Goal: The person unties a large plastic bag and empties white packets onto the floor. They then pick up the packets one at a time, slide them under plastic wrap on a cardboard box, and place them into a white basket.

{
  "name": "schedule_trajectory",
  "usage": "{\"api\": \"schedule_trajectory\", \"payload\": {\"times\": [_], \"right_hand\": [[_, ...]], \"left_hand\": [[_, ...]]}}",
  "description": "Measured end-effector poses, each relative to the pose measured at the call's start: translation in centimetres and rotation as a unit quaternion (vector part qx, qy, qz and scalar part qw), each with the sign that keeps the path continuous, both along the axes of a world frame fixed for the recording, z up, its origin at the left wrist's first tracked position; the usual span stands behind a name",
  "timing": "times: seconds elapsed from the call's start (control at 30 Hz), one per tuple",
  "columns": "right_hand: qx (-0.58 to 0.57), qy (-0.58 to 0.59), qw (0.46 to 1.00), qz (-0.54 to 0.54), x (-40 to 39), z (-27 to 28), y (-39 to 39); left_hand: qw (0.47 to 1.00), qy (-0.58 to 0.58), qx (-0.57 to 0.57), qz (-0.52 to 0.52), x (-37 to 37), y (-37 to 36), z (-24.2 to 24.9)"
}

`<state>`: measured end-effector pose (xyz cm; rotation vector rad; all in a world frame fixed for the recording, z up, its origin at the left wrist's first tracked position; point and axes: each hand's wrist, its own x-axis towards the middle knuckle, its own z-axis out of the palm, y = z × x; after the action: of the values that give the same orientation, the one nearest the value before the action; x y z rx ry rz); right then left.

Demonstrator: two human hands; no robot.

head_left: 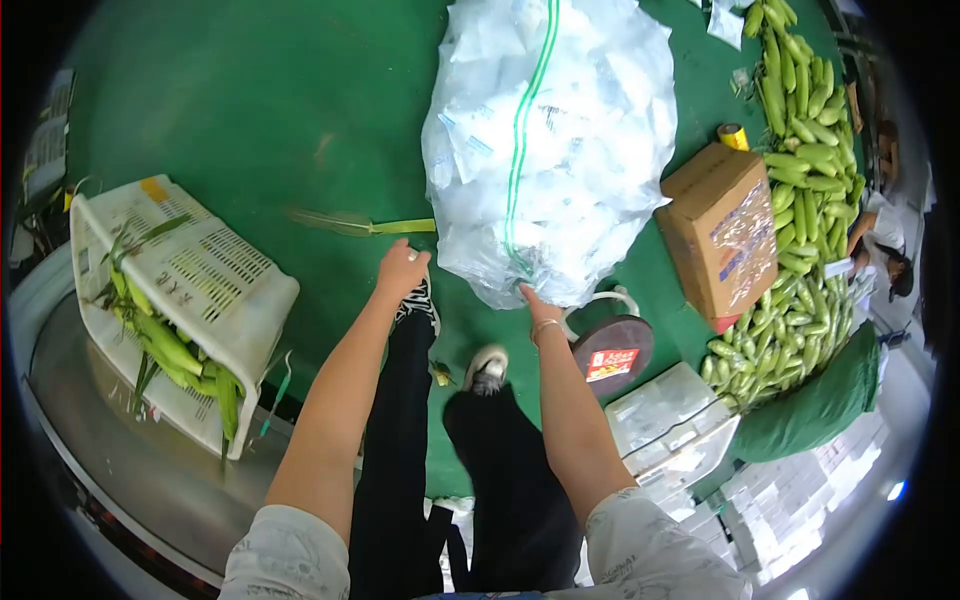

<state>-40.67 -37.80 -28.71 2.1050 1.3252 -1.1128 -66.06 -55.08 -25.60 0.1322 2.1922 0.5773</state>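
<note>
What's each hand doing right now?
Left hand: near the leaf, can't tell if it's open or closed.
Right hand: closed on the bag.

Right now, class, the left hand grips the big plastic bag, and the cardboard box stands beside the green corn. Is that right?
No: the head view shows the right hand, not the left hand, gripping the big plastic bag. The cardboard box does stand beside the green corn.

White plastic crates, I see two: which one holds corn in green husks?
The tilted crate at the view's left. Green-husked corn shows inside it, while the right-hand crate, near the round brown seat, shows none.
</note>
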Motion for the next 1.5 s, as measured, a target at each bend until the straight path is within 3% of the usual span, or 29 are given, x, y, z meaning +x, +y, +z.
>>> {"api": "schedule_trajectory", "payload": {"times": [0.1,0.13,0.2,0.23,0.27,0.3,0.33,0.37,0.4,0.47,0.6,0.67,0.73,0.8,0.9,0.97,1.1,1.23,1.47,1.5], "right_hand": [[0.118,-0.057,0.99,-0.057,-0.6,-7.3,-1.1],[0.115,-0.059,0.99,-0.063,-1.3,-8.2,-1.0],[0.088,0.023,0.976,-0.2,-1.6,-8.2,-0.3],[0.078,0.068,0.959,-0.265,-1.0,-9.3,0.2],[0.078,0.066,0.958,-0.27,-0.1,-9.7,-0.4],[0.081,0.127,0.978,-0.146,2.6,-11.8,-1.6],[0.092,0.176,0.964,-0.176,3.7,-10.0,-2.5],[0.1,0.224,0.947,-0.206,4.7,-8.2,-3.4],[0.116,0.266,0.875,-0.387,3.0,-2.9,-3.8],[0.008,0.224,0.834,-0.504,-0.5,6.5,-0.9],[0.014,0.267,0.833,-0.484,-3.1,13.9,1.2],[0.024,0.238,0.874,-0.422,-4.0,17.5,1.0],[0.018,0.241,0.866,-0.437,-4.7,20.5,1.4],[0.026,0.254,0.86,-0.442,-5.6,24.0,1.3],[0.072,0.277,0.864,-0.415,-8.7,29.6,1.8],[0.106,0.275,0.875,-0.383,-9.6,37.0,1.1],[0.09,0.301,0.904,-0.29,-14.4,50.6,4.1],[0.06,0.255,0.935,-0.237,-20.2,61.0,8.3],[0.028,0.341,0.927,-0.155,-18.8,61.6,14.1],[0.008,0.334,0.938,-0.093,-18.8,62.5,16.5]], "left_hand": [[0.991,0.125,0.021,0.036,1.1,2.9,-7.9],[0.992,0.124,0.019,0.028,0.4,4.1,-8.4],[0.989,-0.03,0.092,0.116,0.0,6.1,-8.1],[0.989,-0.03,0.093,0.112,0.4,7.0,-8.2],[0.986,0.003,0.053,0.161,0.9,7.8,-7.9],[0.977,0.037,0.014,0.21,1.4,8.5,-7.7],[0.977,0.033,0.016,0.209,2.3,8.4,-9.1],[0.947,0.07,0.025,0.313,3.6,7.4,-12.1],[0.903,0.109,0.038,0.413,3.9,7.0,-14.3],[0.761,-0.022,0.262,0.592,4.1,5.8,-14.0],[0.727,-0.239,0.283,0.578,-0.1,5.2,-1.9],[0.711,-0.254,0.259,0.602,-1.6,7.1,3.7],[0.827,-0.215,0.178,0.488,-2.6,8.2,8.8],[0.857,-0.172,0.2,0.444,-2.7,8.0,9.7],[0.842,-0.178,0.235,0.451,-5.1,7.3,16.5],[0.842,-0.266,0.248,0.398,-6.3,4.4,23.1],[0.817,-0.259,0.254,0.447,-10.8,8.1,36.1],[0.807,-0.307,0.253,0.437,-14.9,9.8,42.4],[0.842,-0.26,0.184,0.434,-17.4,15.1,48.6],[0.847,-0.254,0.179,0.431,-17.6,17.0,49.6]]}}
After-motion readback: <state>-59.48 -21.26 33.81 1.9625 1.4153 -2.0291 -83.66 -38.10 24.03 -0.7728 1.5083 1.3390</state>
